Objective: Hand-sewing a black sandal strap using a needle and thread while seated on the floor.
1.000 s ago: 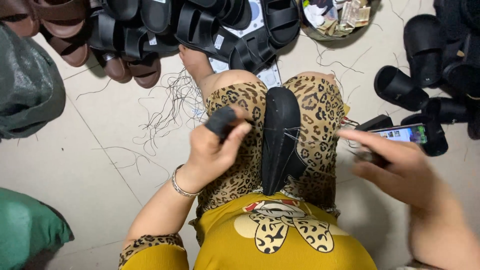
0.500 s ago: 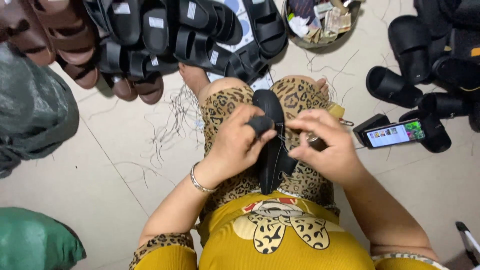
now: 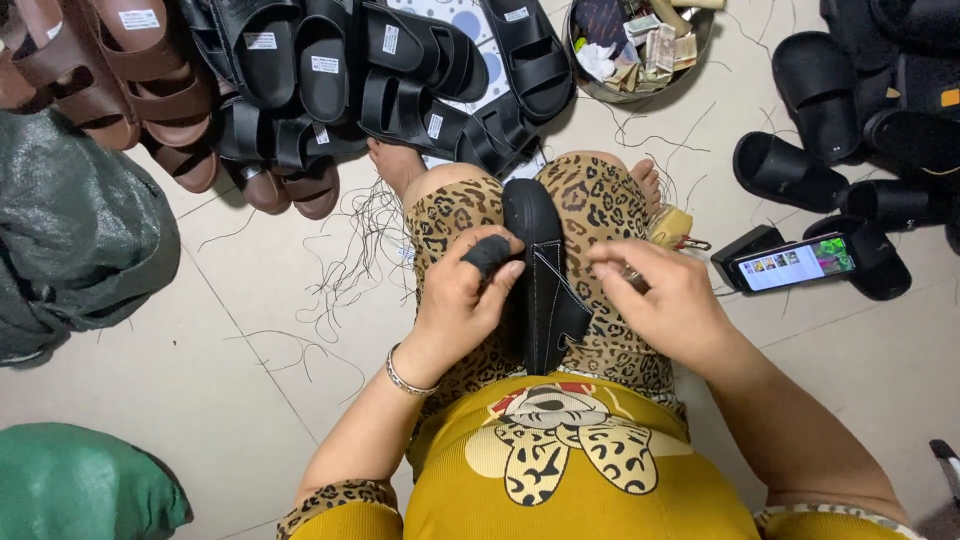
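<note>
Black sandal [image 3: 545, 270] on lap | left hand [image 3: 468, 300] fingers grip strap | right hand [image 3: 665, 300] fingers pinched, contents unclear

Bare floor [image 3: 250, 400] lies open to the left of the lap, crossed only by loose threads [image 3: 350, 270]. Ahead, rows of sandals [image 3: 330, 80] and a metal bowl [image 3: 700, 40] block passage; rightward, a phone [image 3: 795, 263] and black slippers [image 3: 800, 170] crowd the tiles.

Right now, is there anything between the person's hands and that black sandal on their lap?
Nothing visible. The left hand already rests against the black sandal, with a dark cover on one finger. The right hand hovers just beside the sandal's strap, holding something small that cannot be made out.
</note>
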